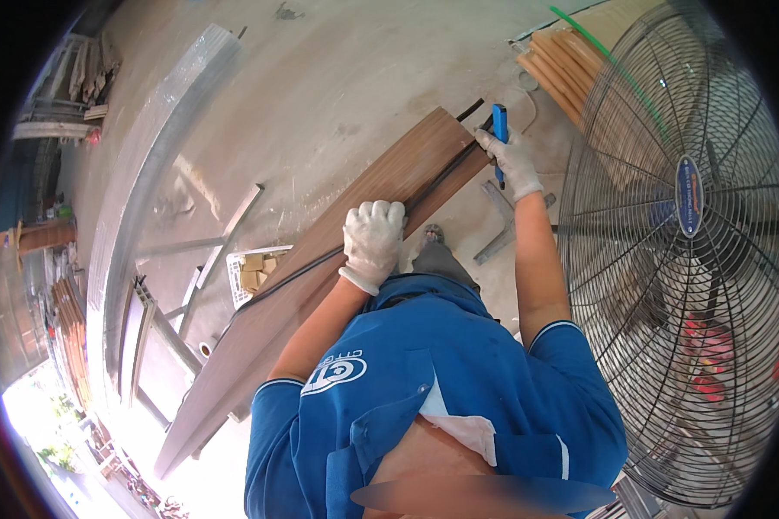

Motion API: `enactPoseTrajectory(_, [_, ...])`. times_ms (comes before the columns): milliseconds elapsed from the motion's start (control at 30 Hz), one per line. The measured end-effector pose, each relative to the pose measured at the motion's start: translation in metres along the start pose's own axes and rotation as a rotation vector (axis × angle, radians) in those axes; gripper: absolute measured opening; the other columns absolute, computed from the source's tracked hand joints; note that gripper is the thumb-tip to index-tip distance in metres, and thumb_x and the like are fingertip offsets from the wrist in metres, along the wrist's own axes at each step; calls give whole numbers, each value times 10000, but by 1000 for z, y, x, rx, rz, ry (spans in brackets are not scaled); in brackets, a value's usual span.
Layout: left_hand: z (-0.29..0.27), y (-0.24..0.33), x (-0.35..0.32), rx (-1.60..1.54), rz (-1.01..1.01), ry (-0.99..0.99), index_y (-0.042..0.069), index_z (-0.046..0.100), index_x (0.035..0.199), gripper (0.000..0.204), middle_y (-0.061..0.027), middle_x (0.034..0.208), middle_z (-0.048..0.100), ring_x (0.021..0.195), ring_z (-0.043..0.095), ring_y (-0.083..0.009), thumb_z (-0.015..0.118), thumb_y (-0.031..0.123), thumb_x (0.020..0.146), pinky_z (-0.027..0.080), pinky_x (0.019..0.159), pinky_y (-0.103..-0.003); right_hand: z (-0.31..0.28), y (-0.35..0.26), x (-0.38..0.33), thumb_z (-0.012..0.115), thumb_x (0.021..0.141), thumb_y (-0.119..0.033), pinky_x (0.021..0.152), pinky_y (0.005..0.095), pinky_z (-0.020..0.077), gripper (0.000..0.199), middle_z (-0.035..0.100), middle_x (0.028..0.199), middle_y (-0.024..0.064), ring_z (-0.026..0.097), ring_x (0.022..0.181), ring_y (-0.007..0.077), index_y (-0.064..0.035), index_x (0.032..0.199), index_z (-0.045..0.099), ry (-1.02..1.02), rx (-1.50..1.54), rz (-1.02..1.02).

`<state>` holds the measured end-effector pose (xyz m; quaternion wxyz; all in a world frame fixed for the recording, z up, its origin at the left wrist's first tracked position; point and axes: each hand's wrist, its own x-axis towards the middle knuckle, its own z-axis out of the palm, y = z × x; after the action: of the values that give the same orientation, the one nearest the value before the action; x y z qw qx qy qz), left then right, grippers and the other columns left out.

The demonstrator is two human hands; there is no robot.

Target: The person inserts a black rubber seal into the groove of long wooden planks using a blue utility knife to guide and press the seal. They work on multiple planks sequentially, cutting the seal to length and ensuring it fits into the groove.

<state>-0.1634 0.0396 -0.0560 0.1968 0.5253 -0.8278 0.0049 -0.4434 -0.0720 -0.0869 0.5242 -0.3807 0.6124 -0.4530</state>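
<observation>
A long brown wood-grain plank (pixel 424 151) lies slantwise in front of me, with a thin black strip (pixel 446 176) running along it. My left hand (pixel 374 242), in a white glove, is closed over the strip about midway along the plank. At the plank's far right end, my gloved right hand (pixel 512 163) grips a blue utility knife (pixel 499 125), held roughly upright. The black strip leads up to that hand's fingers; whether they also pinch it is hard to tell.
A large black fan (pixel 688 208) stands close on my right. Left of the plank are a white basket of small tan blocks (pixel 238 281) and a metal frame (pixel 221 246). Long plastic-wrapped profiles (pixel 134 208) lie further left. Brown bars (pixel 563 73) are stacked at the far right.
</observation>
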Motion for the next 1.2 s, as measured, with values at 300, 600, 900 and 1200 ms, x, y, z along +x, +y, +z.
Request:
enactPoseTrajectory(300, [7, 7, 6, -23, 6, 77, 130, 620, 720, 180, -50, 712, 583, 736, 604, -289, 768, 195, 797, 452, 652, -440, -1, 5, -6, 779, 929, -209, 629, 226, 368, 187, 586, 773, -81, 487, 676, 35, -94, 1067, 729, 28, 114, -34])
enactPoseTrajectory(600, [0, 6, 26, -48, -2, 12, 114, 640, 708, 183, -64, 717, 604, 760, 610, -293, 739, 221, 819, 441, 674, -452, 2, 5, -9, 793, 921, -248, 627, 230, 386, 208, 626, 803, -67, 515, 693, 40, -109, 1064, 731, 85, 127, -4])
enactPoseTrajectory(900, [-4, 9, 72, -48, -28, -103, 90, 725, 1001, 310, -156, 1290, 617, 1175, 569, -383, 760, 307, 782, 457, 925, -542, 0, 12, -4, 818, 907, -280, 626, 237, 428, 232, 625, 822, -45, 539, 704, 63, -91, 992, 713, 47, 156, -9])
enactPoseTrajectory(1200, [20, 12, 87, 38, 21, -188, 113, 666, 1066, 381, -153, 1319, 561, 1138, 552, -389, 761, 341, 776, 465, 914, -543, 7, 7, -10, 801, 911, -241, 594, 246, 369, 176, 574, 741, -66, 479, 647, 59, -90, 964, 727, 105, 151, -23])
